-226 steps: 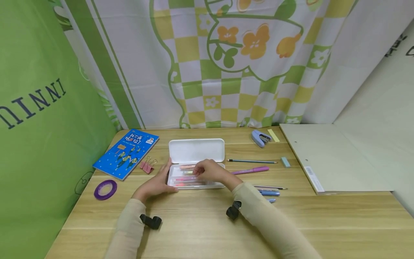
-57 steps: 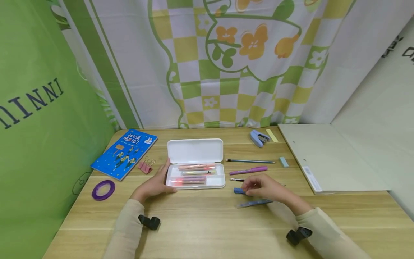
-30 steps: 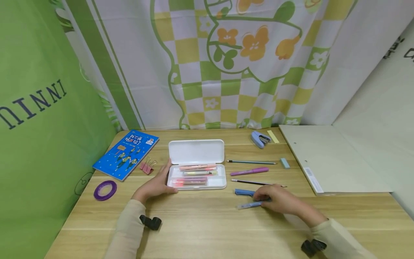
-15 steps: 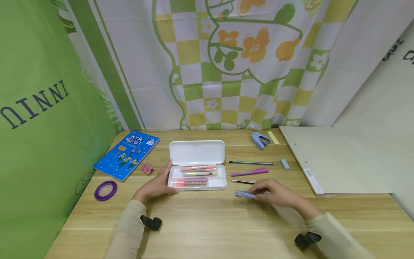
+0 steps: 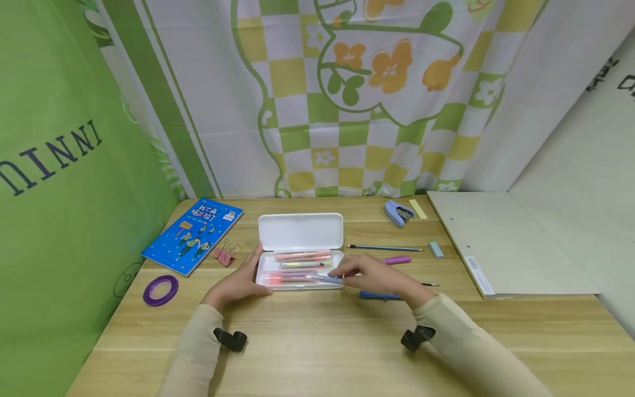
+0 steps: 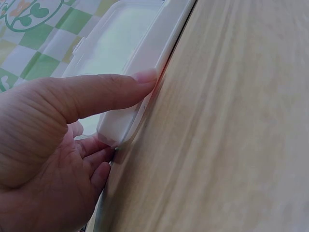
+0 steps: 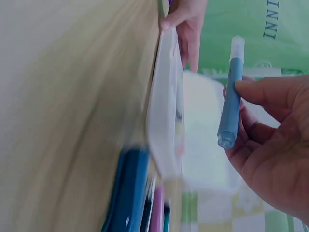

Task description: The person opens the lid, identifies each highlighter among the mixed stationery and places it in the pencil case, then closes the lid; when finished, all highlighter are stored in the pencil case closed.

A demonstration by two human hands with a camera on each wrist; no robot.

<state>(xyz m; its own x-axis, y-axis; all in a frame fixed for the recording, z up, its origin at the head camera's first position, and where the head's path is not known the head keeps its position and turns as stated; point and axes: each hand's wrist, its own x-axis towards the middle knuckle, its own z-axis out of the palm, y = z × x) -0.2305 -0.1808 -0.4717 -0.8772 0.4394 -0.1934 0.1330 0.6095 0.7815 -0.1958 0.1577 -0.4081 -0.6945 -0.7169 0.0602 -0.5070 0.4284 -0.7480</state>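
Note:
An open white pencil case [image 5: 300, 286] lies in the middle of the table, lid [image 5: 300, 231] tipped back. Several pinkish and pale pens [image 5: 302, 256] are inside. My left hand [image 5: 238, 284] holds the case's left end, its thumb along the front wall [image 6: 140, 72] and fingertips at the end. Above the case's right part, my right hand [image 5: 374, 274] pinches a light blue pen [image 7: 231, 104] with a clear end between thumb and fingers. A darker blue pen [image 5: 379, 295] lies below that hand. A purple pen [image 5: 398, 259] and a black pencil [image 5: 429, 284] are partly hidden behind it.
Left of the case are a blue book [image 5: 193, 237], a pink binder clip [image 5: 225, 256] and a purple tape roll [image 5: 161, 290]. To the right lie a teal pencil [image 5: 386, 248], an eraser [image 5: 436, 250], a stapler [image 5: 398, 213], a yellow strip [image 5: 418, 209] and a large board [image 5: 516, 248].
My right hand set aside its earlier reach into the case, picked up the light blue pen from the table, and carried it left over the case. My left hand stayed at the case.

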